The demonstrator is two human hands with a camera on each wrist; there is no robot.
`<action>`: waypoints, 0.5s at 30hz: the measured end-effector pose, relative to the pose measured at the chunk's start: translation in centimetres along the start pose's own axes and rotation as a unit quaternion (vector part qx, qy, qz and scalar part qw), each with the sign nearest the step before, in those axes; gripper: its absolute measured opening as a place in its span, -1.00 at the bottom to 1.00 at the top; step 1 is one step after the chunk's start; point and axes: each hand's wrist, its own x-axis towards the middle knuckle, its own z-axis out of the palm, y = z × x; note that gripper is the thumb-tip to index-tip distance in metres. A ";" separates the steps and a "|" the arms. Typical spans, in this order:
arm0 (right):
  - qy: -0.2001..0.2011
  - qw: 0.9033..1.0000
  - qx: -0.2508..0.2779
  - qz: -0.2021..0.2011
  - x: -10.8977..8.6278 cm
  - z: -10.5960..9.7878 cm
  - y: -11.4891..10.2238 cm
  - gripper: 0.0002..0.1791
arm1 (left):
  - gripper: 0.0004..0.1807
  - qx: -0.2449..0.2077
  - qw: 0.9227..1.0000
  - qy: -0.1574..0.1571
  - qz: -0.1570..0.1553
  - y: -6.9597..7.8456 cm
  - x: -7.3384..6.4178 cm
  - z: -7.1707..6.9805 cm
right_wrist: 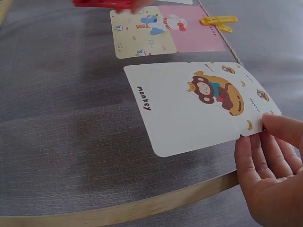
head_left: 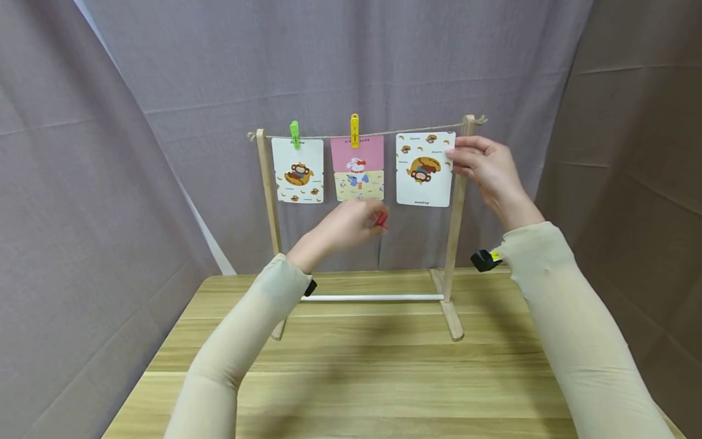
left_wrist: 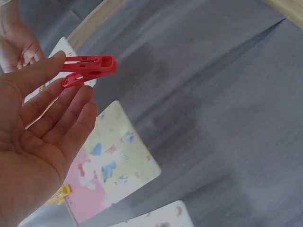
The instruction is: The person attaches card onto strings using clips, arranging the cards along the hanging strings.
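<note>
My left hand (head_left: 351, 225) pinches a red clothespin (left_wrist: 90, 68) between thumb and fingertips, in front of the rack and just below the middle card. With my right hand (head_left: 488, 167) I pinch the right edge of a white monkey card (head_left: 423, 189), holding it upside down against the twine (head_left: 389, 132) near the right post. On the twine, a green clothespin (head_left: 295, 134) holds another monkey card (head_left: 298, 189) at the left. A yellow clothespin (head_left: 354, 131) holds a pink and yellow card (head_left: 356, 152) in the middle.
The wooden rack has a left post (head_left: 269, 195), a right post (head_left: 456, 231) and a white crossbar (head_left: 378, 297) low down. It stands at the back of a wood-grain table (head_left: 351, 378). Grey curtains (head_left: 351, 61) hang behind and at both sides.
</note>
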 end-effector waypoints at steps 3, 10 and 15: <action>0.001 1.000 -0.003 0.000 0.0 0.0 0.0 -0.82 | -0.82 0.004 1.000 0.017 0.009 0.3 0.5 -0.7; 0.001 1.000 -0.030 -0.006 0.1 0.2 0.1 -0.81 | -0.67 -0.024 0.997 0.073 0.012 0.7 1.4 -2.1; 0.001 0.999 -0.040 -0.008 0.2 0.2 0.2 -0.83 | -0.62 -0.030 0.995 0.093 0.011 0.9 2.0 -3.1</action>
